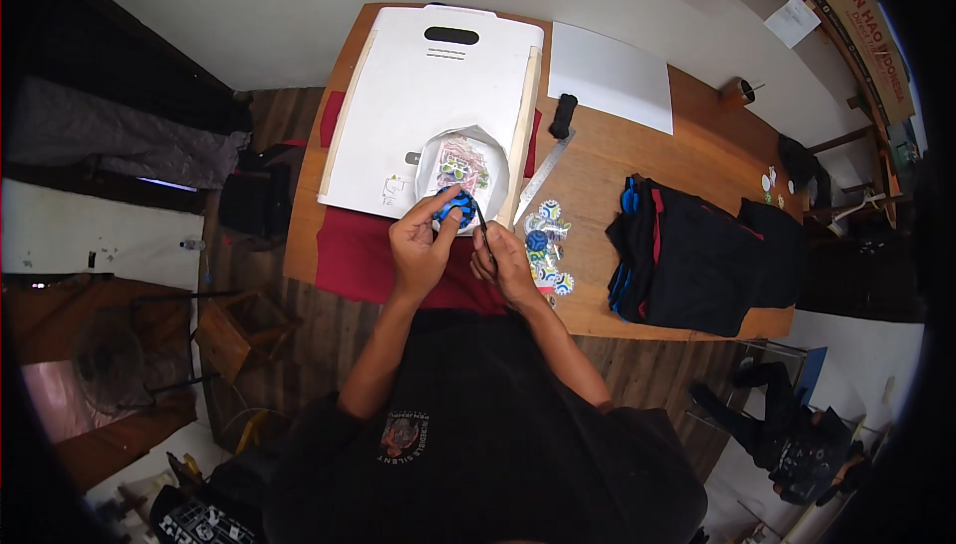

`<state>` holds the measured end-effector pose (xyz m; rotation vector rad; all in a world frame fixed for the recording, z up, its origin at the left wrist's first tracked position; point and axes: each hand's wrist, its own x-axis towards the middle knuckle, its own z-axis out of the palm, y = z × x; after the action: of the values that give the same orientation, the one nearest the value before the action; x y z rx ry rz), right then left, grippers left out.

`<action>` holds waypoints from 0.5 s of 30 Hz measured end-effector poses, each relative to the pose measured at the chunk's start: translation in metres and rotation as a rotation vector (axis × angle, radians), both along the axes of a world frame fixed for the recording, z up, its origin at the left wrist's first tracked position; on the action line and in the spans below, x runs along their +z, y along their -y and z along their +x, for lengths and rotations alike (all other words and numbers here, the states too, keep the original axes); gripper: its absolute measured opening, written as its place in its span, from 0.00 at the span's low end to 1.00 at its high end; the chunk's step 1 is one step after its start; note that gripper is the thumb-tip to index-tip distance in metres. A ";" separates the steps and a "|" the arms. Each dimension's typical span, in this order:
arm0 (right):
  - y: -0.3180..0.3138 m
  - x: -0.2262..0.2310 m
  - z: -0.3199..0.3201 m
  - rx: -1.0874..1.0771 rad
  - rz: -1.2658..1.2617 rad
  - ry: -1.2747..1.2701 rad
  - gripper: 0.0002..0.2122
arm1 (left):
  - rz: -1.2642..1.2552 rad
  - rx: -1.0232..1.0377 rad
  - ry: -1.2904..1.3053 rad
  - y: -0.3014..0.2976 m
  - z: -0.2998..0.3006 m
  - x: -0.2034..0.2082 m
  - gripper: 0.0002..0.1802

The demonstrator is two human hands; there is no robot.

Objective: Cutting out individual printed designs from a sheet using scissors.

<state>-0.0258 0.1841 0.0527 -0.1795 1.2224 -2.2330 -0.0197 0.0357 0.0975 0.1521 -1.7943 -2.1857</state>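
My left hand [423, 238] pinches a round blue-and-black patch [454, 207] between thumb and fingers. My right hand [504, 261] is closed around a thin dark tool [484, 230], its upper end beside the patch; its exact kind is too small to make out. Both hands are over the near rim of a round white container [500, 158], in which pale and coloured scraps [460, 168] lie. To the right of my right hand, several round blue, green and white cut-outs [538, 240] are spread on the wooden table [597, 181].
The container rests on a large white board [438, 86] over dark red cloth [358, 255]. A metal ruler [546, 174], a black rolled item [564, 116] and a white sheet [612, 76] lie rightward. Folded black garments [697, 255] cover the table's right part. Another person [797, 444] is at lower right.
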 end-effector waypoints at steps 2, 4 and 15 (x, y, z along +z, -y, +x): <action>0.000 0.000 0.000 -0.001 0.004 -0.004 0.18 | 0.007 0.000 -0.001 0.000 0.000 0.000 0.17; -0.001 0.001 0.000 0.001 0.001 0.000 0.18 | 0.015 -0.001 -0.002 0.000 -0.001 0.000 0.17; -0.002 -0.004 -0.001 0.000 -0.011 -0.029 0.18 | 0.015 0.004 -0.006 -0.001 -0.001 0.000 0.17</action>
<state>-0.0272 0.1861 0.0491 -0.2170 1.2263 -2.2449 -0.0211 0.0368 0.0976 0.1523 -1.7736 -2.1947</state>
